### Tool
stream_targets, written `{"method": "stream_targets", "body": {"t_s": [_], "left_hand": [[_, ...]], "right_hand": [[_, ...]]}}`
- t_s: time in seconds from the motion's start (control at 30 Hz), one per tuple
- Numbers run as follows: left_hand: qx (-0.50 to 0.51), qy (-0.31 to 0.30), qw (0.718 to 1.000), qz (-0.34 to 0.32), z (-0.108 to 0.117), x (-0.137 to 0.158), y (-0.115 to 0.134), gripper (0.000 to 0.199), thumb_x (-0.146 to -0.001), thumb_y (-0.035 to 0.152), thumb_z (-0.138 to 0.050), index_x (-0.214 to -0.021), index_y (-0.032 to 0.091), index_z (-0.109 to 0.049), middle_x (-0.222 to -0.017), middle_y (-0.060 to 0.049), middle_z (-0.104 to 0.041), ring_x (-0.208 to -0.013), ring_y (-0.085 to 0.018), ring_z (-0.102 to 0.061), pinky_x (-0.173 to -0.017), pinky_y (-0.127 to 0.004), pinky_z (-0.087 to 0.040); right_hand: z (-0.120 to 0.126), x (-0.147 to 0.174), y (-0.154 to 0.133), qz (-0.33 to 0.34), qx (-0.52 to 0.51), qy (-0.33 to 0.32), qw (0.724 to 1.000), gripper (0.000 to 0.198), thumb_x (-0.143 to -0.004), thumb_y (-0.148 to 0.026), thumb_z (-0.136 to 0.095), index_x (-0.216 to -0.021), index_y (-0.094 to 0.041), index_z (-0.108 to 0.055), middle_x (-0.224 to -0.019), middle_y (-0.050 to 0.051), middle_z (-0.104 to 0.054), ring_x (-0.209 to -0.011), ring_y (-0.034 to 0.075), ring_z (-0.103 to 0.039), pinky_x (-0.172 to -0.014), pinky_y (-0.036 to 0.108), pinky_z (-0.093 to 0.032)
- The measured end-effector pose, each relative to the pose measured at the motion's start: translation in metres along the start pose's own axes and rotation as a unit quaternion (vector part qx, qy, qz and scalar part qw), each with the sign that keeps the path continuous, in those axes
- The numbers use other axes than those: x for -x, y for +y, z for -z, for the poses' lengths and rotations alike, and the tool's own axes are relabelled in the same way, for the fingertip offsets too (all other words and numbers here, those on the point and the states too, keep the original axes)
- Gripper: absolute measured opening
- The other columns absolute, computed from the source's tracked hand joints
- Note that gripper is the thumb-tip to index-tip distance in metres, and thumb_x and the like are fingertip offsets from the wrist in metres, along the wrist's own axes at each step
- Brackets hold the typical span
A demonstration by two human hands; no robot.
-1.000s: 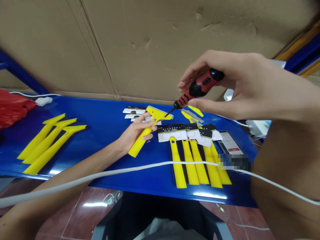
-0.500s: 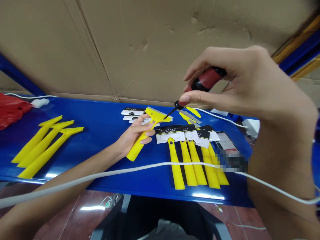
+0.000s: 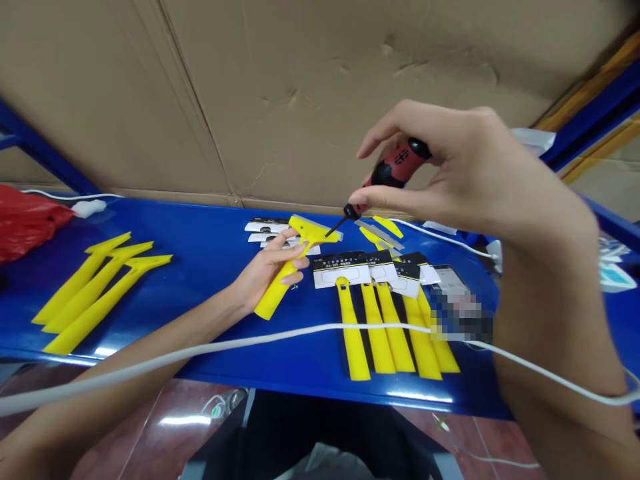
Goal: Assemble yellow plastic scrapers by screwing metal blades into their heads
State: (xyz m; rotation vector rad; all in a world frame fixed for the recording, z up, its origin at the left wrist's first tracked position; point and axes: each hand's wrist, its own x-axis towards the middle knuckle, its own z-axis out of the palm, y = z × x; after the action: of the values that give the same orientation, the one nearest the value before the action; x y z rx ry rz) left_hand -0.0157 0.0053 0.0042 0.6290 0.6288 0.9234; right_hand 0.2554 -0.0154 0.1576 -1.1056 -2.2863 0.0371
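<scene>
My left hand (image 3: pixel 273 267) grips a yellow scraper (image 3: pixel 274 293) by its handle, its wide head tilted up and away from me. A strip of blade shows along the far edge of that head. In my right hand (image 3: pixel 450 167) is a red and black screwdriver (image 3: pixel 395 167), held between thumb and fingers. Its thin shaft slants down to the left, and the tip meets the right part of the scraper head, apparently at a screw. Just below my left fingers a tiny metal piece (image 3: pixel 295 287) lies on the blue table (image 3: pixel 225 360).
Three yellow scraper handles (image 3: pixel 100 290) lie at the left. Several carded scrapers (image 3: pixel 355 340) lie right of centre, with a phone (image 3: pixel 453 287) beside them. Loose yellow heads and blades (image 3: pixel 377 237) and printed cards (image 3: pixel 260 227) lie behind. A white cable (image 3: pixel 225 340) crosses in front.
My right hand and the screwdriver have shifted slightly left, the handle turned so its marking shows. The tip stays at the scraper head. The view has shifted a little.
</scene>
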Motion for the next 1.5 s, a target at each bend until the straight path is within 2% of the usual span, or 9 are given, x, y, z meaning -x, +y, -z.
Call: {"method": "stream_targets", "body": {"t_s": [0.17,0.3,0.47,0.77,1.0,1.1,1.2,1.4,1.5], "left_hand": [[-0.002,0.011,1.000,0.004,0.001,-0.001,0.001,0.043,-0.089,0.000,-0.079,-0.117,0.023,-0.056,-0.110,-0.007,-0.073,-0.056,-0.006,-0.058,-0.040,-0.013,-0.034],[0.001,0.002,1.000,0.002,0.002,-0.001,0.003,0.042,-0.089,0.002,-0.082,-0.115,0.023,-0.056,-0.108,-0.006,-0.073,-0.056,-0.006,-0.058,-0.039,-0.015,-0.034],[0.000,-0.012,1.000,0.000,0.003,0.000,0.001,0.045,-0.087,0.001,-0.084,-0.116,0.023,-0.058,-0.104,-0.003,-0.071,-0.058,-0.007,-0.060,-0.039,-0.015,-0.034],[0.006,-0.005,1.000,-0.008,0.005,-0.002,0.000,0.042,-0.086,0.002,-0.085,-0.111,0.023,-0.058,-0.097,0.000,-0.067,-0.057,-0.007,-0.058,-0.039,-0.015,-0.033],[0.000,-0.013,1.000,-0.024,0.005,-0.001,0.001,0.042,-0.086,0.002,-0.084,-0.114,0.023,-0.059,-0.101,-0.003,-0.067,-0.060,-0.007,-0.059,-0.040,-0.013,-0.036],[0.000,-0.009,1.000,-0.022,0.005,-0.001,0.001,0.042,-0.086,0.002,-0.084,-0.114,0.023,-0.059,-0.101,-0.003,-0.068,-0.059,-0.007,-0.059,-0.040,-0.014,-0.035],[-0.002,-0.009,1.000,-0.020,0.005,-0.002,0.001,0.041,-0.087,0.002,-0.083,-0.113,0.022,-0.058,-0.102,-0.003,-0.068,-0.059,-0.007,-0.058,-0.040,-0.014,-0.035],[-0.003,-0.015,1.000,-0.017,0.005,0.000,-0.002,0.044,-0.085,0.003,-0.085,-0.113,0.023,-0.057,-0.103,-0.003,-0.068,-0.061,-0.008,-0.060,-0.040,-0.014,-0.036],[-0.011,-0.009,1.000,-0.008,0.005,-0.001,-0.006,0.047,-0.085,0.004,-0.086,-0.114,0.023,-0.057,-0.111,-0.006,-0.071,-0.061,-0.008,-0.059,-0.041,-0.014,-0.035]], "right_hand": [[0.001,0.001,-0.006,0.000,-0.091,-0.046,0.995,0.046,-0.086,-0.049,-0.093,-0.129,-0.049,-0.078,-0.127,0.000,-0.083,-0.107,0.040,-0.079,-0.093,0.061,-0.066],[0.001,0.000,-0.009,0.002,-0.109,-0.044,0.993,0.033,-0.092,-0.045,-0.088,-0.124,-0.044,-0.079,-0.116,0.000,-0.085,-0.105,0.037,-0.080,-0.095,0.060,-0.067],[0.000,0.000,-0.005,-0.015,-0.018,0.012,1.000,0.035,-0.088,-0.062,-0.090,-0.114,-0.042,-0.080,-0.102,0.004,-0.084,-0.096,0.040,-0.076,-0.087,0.064,-0.063],[0.001,0.000,-0.008,0.000,-0.114,-0.034,0.993,0.052,-0.084,-0.044,-0.093,-0.133,-0.049,-0.077,-0.137,-0.001,-0.080,-0.112,0.039,-0.079,-0.096,0.061,-0.066],[-0.007,-0.002,-0.004,-0.018,-0.041,0.035,0.998,0.046,-0.087,-0.057,-0.093,-0.129,-0.043,-0.078,-0.101,0.001,-0.083,-0.102,0.038,-0.078,-0.092,0.061,-0.063],[-0.007,-0.002,-0.005,0.008,-0.062,0.002,0.998,0.063,-0.088,-0.056,-0.091,-0.146,-0.047,-0.068,-0.116,0.001,-0.084,-0.110,0.039,-0.077,-0.094,0.062,-0.064],[-0.006,-0.001,-0.005,0.015,-0.101,-0.035,0.994,0.058,-0.091,-0.052,-0.089,-0.144,-0.052,-0.067,-0.131,-0.003,-0.083,-0.123,0.038,-0.077,-0.100,0.059,-0.065],[-0.008,-0.002,-0.001,-0.006,-0.052,0.021,0.998,0.047,-0.088,-0.051,-0.093,-0.130,-0.042,-0.074,-0.104,0.001,-0.083,-0.103,0.038,-0.076,-0.093,0.058,-0.061],[-0.007,-0.002,0.000,0.034,-0.078,-0.015,0.996,0.056,-0.091,-0.043,-0.089,-0.142,-0.043,-0.065,-0.125,0.002,-0.080,-0.109,0.036,-0.074,-0.095,0.057,-0.060]]}}
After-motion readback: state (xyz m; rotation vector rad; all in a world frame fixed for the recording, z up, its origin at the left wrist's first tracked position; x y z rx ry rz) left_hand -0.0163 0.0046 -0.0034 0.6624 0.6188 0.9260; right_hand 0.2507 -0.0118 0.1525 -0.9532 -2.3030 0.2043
